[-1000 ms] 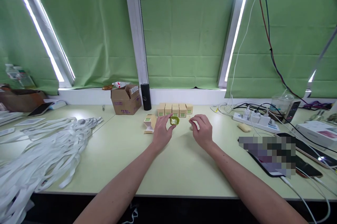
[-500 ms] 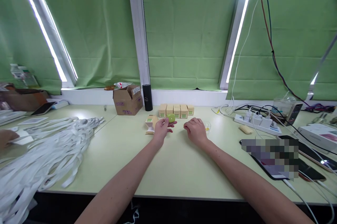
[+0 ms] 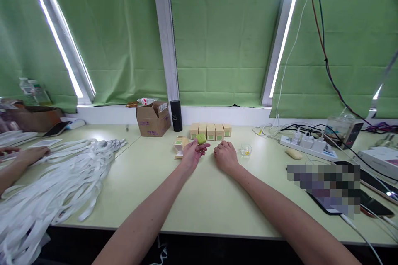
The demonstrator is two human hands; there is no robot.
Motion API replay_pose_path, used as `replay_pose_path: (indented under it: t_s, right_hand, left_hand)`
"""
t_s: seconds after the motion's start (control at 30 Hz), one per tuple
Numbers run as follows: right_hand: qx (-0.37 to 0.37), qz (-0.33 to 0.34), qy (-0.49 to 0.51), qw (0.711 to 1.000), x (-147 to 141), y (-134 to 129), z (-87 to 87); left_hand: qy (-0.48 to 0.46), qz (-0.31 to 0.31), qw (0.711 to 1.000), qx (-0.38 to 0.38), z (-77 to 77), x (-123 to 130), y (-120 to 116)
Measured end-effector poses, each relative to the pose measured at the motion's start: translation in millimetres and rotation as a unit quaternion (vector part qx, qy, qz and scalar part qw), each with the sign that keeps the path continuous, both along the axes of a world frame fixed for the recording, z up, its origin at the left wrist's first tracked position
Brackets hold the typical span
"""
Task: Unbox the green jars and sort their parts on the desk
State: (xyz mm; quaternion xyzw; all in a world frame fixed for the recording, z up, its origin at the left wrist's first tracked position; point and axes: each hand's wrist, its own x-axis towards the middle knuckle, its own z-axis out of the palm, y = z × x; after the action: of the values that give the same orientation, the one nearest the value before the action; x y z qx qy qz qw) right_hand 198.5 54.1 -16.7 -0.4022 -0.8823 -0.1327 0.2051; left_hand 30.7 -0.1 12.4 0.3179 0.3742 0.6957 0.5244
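My left hand holds a small, rounded green case between thumb and fingers. Its other fingers point to the right. Just right of it, my right hand is low over the table with its fingers curled in; whatever they pinch, if anything, is hidden. An opened small cardboard box lies partly behind my left hand. Several small cardboard boxes with green-marked labels stand in a row behind the green case. To the right of my right hand sits a clear dish with something small and yellow inside.
White straps are heaped on the left, where another person's hands are. A cardboard carton and a black cylinder stand at the back. A power strip, cables and phones take up the right.
My right hand has shifted left, away from the clear dish, which now shows fully. The green case has tilted in my left hand. The other person's hands reach further in at left.
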Motion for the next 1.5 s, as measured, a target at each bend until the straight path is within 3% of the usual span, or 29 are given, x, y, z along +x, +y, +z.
replay_pose_path:
  t_s: [0.17, 0.3, 0.43, 0.57, 0.67, 0.8, 0.87, 1.07, 1.5]
  right_hand:
    - [-0.021, 0.029, -0.008, 0.999, 10, -26, 4.2]
    - [-0.132, 0.091, 0.026, 0.987, 22, -54, 1.1]
    - [-0.197, 0.151, 0.083, 0.965, 32, -64, -0.9]
    - [-0.22, 0.163, 0.099, 0.957, 35, -60, 1.7]
    - [-0.224, 0.165, 0.102, 0.955, 34, -59, 3.9]
    - [-0.228, 0.16, 0.101, 0.955, 34, -61, 5.9]
    - [-0.229, 0.159, 0.101, 0.955, 34, -61, 6.4]
    - [-0.227, 0.16, 0.096, 0.956, 34, -60, 5.6]
    - [-0.23, 0.148, 0.085, 0.958, 33, -62, 8.3]
  left_hand:
    - [-0.001, 0.013, 1.0, -0.005, -1.5, -2, 2]
    - [0.002, 0.017, 1.0, -0.002, -3.1, -3, 3]
    - [0.026, 0.018, 0.999, 0.011, -6.0, -5, 6]
    - [0.203, 0.074, 0.976, 0.032, -8.5, -10, 8]
    - [0.389, 0.142, 0.909, 0.051, -9.3, -17, 6]
    - [0.68, 0.192, 0.705, 0.054, -10.1, -25, 0]
    - [0.723, 0.175, 0.666, 0.045, -11.0, -29, 0]
    - [0.74, 0.119, 0.661, 0.047, -18.6, -31, 10]
    - [0.696, 0.108, 0.707, 0.065, -29.3, -32, 18]
